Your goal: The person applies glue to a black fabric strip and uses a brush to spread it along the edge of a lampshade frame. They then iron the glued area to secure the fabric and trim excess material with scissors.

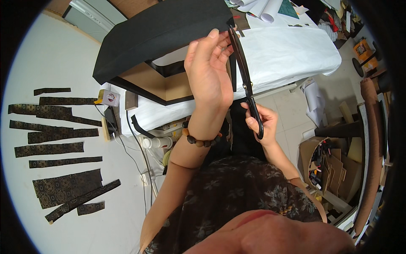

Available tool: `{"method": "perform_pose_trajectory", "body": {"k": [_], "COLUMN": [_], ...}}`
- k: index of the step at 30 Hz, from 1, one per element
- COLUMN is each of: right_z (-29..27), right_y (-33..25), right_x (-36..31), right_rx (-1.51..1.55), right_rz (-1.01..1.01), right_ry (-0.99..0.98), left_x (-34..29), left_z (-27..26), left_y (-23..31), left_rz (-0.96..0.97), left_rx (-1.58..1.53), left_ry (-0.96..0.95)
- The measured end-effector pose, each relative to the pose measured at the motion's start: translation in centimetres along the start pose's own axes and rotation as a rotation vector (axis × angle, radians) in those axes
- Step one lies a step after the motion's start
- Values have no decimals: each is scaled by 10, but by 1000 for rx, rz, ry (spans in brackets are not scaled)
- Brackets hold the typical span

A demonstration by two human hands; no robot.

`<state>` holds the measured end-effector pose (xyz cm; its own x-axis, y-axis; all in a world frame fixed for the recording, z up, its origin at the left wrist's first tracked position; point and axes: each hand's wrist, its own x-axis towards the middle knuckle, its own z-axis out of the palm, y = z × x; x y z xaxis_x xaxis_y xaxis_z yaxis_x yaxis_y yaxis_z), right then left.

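A box (160, 36) covered in black fabric stands tilted before me, its open side showing bare tan board (141, 80) and black edging strips. My left hand (209, 70), palm partly turned up, has its thumb and curled fingers at the fabric's edge near the box's upper right corner. What lies between the fingertips is partly hidden. Large black scissors (243, 63) are in my right hand (264, 120), its fingers through and around the handles. The blades point away from me, slightly parted, with their tips at that corner beside my left fingers.
Patterned dark fabric strips (50, 148) lie on the white surface at left. A small tin (109, 98) stands near cables and a white bottle (157, 142). White cloth (287, 55) covers the worktable, with paper rolls (270, 10) behind. A cardboard box (330, 169) of scraps sits at right.
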<state>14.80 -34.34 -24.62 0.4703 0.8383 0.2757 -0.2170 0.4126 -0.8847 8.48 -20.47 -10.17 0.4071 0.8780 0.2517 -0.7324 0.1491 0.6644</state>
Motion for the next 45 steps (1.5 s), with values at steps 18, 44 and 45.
{"method": "perform_pose_trajectory", "body": {"k": [18, 44, 45], "right_z": [5, 4, 1], "right_y": [4, 10, 10], "right_x": [3, -6, -8], "right_rx": [0, -87, -100], "right_rz": [39, 27, 14], "right_ry": [7, 53, 52], "left_x": [1, 0, 0], "left_z": [-2, -1, 1], "left_y": [-4, -7, -7], "left_rz": [31, 19, 15], "left_rx": [8, 22, 35], "left_ry": [-34, -36, -38]}}
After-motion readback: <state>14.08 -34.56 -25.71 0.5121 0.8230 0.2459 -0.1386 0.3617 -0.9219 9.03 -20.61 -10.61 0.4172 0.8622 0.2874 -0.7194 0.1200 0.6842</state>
